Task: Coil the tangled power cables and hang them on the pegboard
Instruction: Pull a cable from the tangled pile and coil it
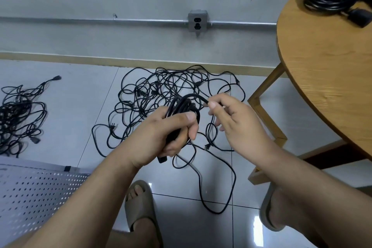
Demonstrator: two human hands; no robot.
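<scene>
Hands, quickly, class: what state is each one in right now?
Left hand: closed round the coil.
Right hand: pinches a strand leading off that coil.

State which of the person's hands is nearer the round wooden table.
Right. The right hand, pinching the cable, sits just left of the table; the left hand, gripping the coil, is farther left.
</scene>
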